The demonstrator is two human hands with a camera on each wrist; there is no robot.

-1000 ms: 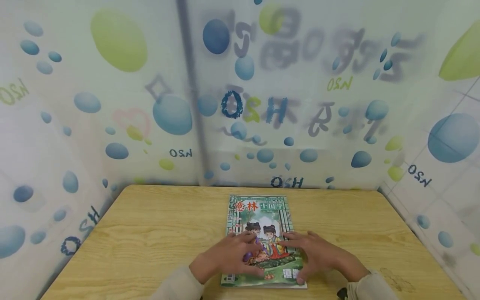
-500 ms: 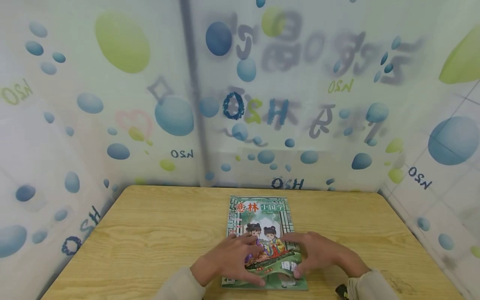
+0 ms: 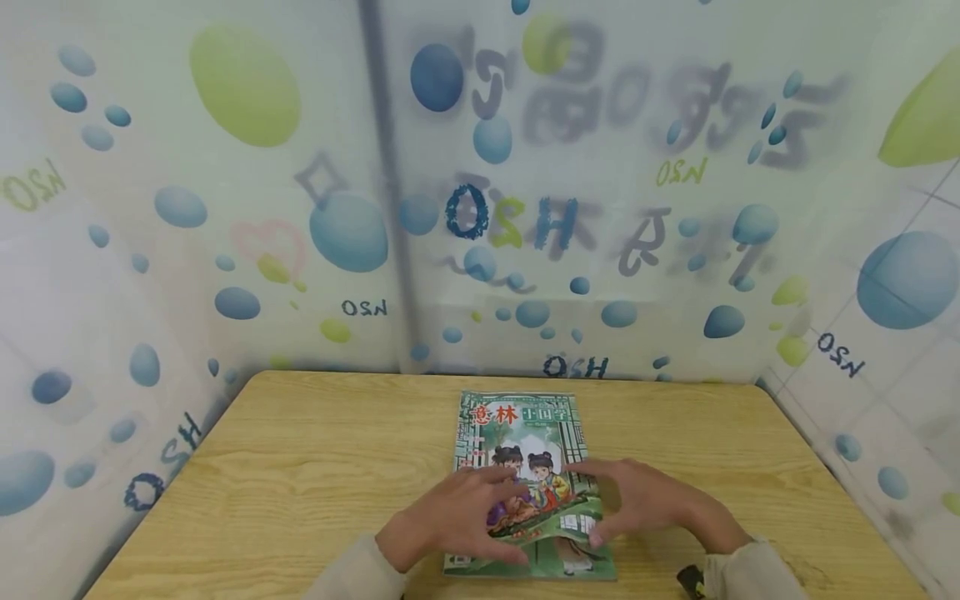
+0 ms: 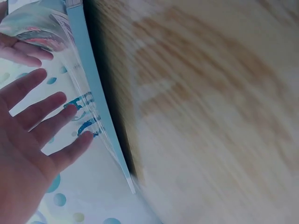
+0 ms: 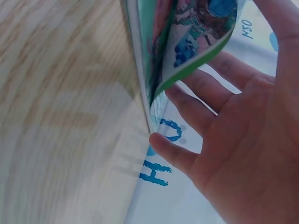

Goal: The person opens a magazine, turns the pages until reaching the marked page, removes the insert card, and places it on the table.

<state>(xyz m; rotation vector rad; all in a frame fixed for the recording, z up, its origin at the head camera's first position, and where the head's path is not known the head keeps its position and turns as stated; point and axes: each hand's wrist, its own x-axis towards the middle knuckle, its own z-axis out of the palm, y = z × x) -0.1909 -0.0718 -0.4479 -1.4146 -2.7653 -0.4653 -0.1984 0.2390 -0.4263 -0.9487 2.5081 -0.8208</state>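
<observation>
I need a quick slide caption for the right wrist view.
Right hand beside a magazine cover curled upward, wooden table beneath.

Magazine (image 3: 525, 433): cover partly hidden by the left hand (image 3: 457, 518); small print beyond that hand illegible. Dark object (image 3: 689, 581) behind the right hand (image 3: 648, 502), unidentifiable; both sleeves (image 3: 358, 572) cut off.

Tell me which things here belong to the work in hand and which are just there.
In use:
magazine, its cover bowed up at the near edge
left hand over it
right hand at the raised cover

Just there:
wooden table underneath
bubble-patterned backdrop
small dark object by the right sleeve, unclear what
</observation>
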